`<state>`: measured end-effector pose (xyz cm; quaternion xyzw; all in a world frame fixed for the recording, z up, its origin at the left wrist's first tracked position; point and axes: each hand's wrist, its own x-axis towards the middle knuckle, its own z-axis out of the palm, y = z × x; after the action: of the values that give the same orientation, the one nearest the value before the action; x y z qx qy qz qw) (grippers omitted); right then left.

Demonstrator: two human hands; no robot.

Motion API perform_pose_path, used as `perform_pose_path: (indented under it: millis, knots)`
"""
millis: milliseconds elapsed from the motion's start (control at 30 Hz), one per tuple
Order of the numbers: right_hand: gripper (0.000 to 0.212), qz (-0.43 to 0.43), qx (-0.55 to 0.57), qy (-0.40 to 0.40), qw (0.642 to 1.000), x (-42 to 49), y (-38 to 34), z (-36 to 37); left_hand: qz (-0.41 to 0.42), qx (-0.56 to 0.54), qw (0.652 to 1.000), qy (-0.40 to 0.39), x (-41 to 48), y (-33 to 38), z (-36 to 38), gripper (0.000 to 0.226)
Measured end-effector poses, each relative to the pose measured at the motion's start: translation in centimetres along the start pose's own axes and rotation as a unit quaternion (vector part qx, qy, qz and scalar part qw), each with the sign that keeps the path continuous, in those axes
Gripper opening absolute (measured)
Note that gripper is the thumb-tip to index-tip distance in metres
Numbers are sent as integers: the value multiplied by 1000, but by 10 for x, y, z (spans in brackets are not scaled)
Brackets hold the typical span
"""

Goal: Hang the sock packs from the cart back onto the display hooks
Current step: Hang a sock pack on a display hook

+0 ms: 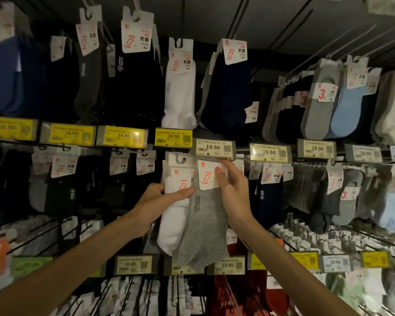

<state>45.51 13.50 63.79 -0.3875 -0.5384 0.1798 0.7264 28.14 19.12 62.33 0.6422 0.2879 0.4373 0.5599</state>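
**Crowded hooks, little side room**

The gap under the 19.90 price tag point(212, 148) is filled by a grey sock pack point(205, 224), hemmed by a white sock pack point(172, 226) at left and a navy pack point(269, 201) at right. Passage below is barred by price labels point(227, 265).

The grey sock pack point(203, 226) hangs tilted, its white card (red foot logo) just below the 19.90 price tag point(212, 148). The white sock pack point(176, 179) touches it, lower-left of that tag.

Yellow price labels point(173, 137) read 16.90 — white price labels point(213, 147) beside them read 19.90.
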Motion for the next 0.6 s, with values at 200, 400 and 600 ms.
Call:
perform_pose_path:
  millis: [200,400,600]
  knots:
    - [21,26,28,-13,999,16,-4,3,-3,-13,1000,8,0,-1,-1,50]
    - [32,99,51,26,993,40,-13,5,9,-4,1000,6,1,4,0,42]
    - [18,153,49,12,987,52,-19,4,22,8,1000,-5,0,8,-4,38]
